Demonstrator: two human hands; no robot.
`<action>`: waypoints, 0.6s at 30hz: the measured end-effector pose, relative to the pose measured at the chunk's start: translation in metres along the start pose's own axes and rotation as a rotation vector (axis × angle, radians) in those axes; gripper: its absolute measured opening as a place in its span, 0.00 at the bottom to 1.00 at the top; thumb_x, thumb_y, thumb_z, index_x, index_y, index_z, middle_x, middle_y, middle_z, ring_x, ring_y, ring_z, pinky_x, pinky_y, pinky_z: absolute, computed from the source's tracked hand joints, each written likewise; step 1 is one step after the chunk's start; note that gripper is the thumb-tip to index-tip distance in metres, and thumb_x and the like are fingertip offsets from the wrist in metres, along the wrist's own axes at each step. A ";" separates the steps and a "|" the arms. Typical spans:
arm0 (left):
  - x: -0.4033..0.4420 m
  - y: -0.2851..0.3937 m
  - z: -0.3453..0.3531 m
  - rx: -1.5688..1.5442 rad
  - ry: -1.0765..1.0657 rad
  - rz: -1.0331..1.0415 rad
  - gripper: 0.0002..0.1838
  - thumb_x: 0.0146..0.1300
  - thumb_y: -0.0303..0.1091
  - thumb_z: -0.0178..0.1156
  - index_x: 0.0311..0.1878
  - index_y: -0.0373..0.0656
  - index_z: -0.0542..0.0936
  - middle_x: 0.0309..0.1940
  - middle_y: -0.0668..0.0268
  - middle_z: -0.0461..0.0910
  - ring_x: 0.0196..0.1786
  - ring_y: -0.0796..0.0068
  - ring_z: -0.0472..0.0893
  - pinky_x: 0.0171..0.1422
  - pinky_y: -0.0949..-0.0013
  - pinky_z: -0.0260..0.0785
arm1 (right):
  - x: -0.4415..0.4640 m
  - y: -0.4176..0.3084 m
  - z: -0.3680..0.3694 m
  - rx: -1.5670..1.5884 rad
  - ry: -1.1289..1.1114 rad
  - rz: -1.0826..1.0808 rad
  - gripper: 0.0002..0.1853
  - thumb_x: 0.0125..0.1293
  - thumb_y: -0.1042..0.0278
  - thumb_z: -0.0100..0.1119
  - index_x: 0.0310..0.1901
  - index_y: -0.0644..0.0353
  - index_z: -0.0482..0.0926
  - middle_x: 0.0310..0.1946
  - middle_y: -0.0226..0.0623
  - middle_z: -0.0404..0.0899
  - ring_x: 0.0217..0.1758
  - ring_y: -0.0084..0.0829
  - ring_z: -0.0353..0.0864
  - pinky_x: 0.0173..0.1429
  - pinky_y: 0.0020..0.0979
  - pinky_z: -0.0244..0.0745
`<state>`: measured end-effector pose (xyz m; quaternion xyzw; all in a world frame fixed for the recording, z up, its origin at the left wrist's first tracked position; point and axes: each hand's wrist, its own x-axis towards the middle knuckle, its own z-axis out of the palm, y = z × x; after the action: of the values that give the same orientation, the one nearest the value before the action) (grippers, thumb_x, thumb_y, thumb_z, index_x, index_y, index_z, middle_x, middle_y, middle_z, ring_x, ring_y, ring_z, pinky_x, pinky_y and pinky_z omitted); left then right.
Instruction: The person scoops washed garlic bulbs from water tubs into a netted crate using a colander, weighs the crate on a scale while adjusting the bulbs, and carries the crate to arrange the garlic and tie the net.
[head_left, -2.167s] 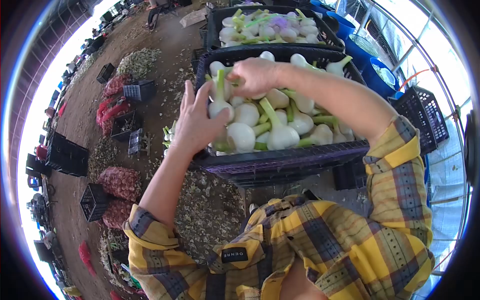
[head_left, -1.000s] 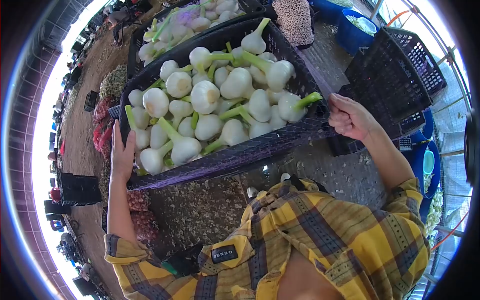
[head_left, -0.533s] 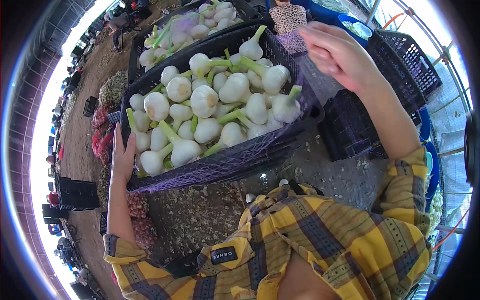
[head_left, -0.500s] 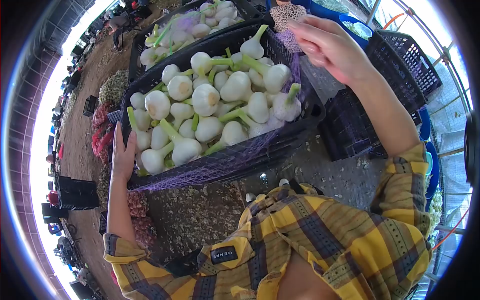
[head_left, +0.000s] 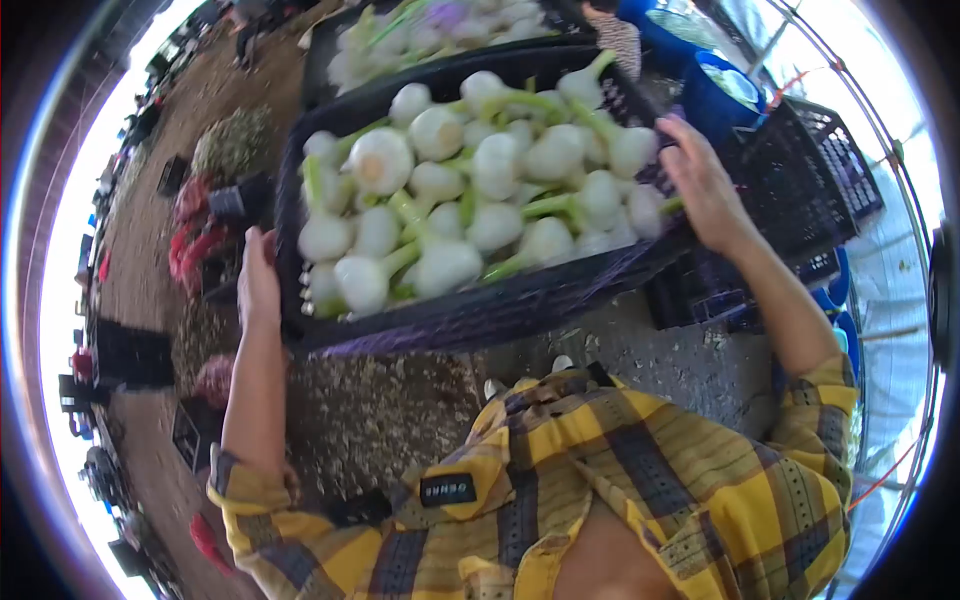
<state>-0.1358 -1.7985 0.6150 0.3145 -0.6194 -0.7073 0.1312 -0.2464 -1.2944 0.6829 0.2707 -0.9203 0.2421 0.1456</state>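
A black plastic crate (head_left: 420, 312) full of white garlic bulbs (head_left: 497, 167) with short green stems is in front of me. Purple netting (head_left: 590, 295) shows along its near side. My left hand (head_left: 260, 280) presses against the crate's left end, its fingers partly hidden. At the opposite end, my right hand (head_left: 705, 188) grips the rim near the far right corner, fingers curled over it. The picture is somewhat blurred by motion.
Another crate (head_left: 318, 75) of garlic stands just beyond. Stacked black crates (head_left: 790, 180) and blue tubs (head_left: 715, 100) are at the right. Red net sacks (head_left: 190, 250) lie on the left. A person (head_left: 612, 40) is at the far side; garlic skins litter the floor.
My right hand has come down from above the crate's far right corner onto its right end. My left hand stays at the left end. The crate appears shifted slightly right and up in view.
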 end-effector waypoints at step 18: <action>-0.100 -0.027 0.015 -0.466 -0.271 -0.243 0.06 0.71 0.36 0.51 0.39 0.47 0.72 0.28 0.74 0.73 0.27 0.84 0.71 0.32 0.75 0.70 | 0.006 0.057 -0.020 0.016 -0.158 0.153 0.27 0.72 0.51 0.45 0.62 0.66 0.67 0.64 0.46 0.66 0.70 0.36 0.62 0.72 0.33 0.52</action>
<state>-0.0629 -1.7237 0.6178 0.2505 -0.4101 -0.8764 0.0304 -0.2811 -1.2448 0.6810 0.2192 -0.9449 0.2376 0.0514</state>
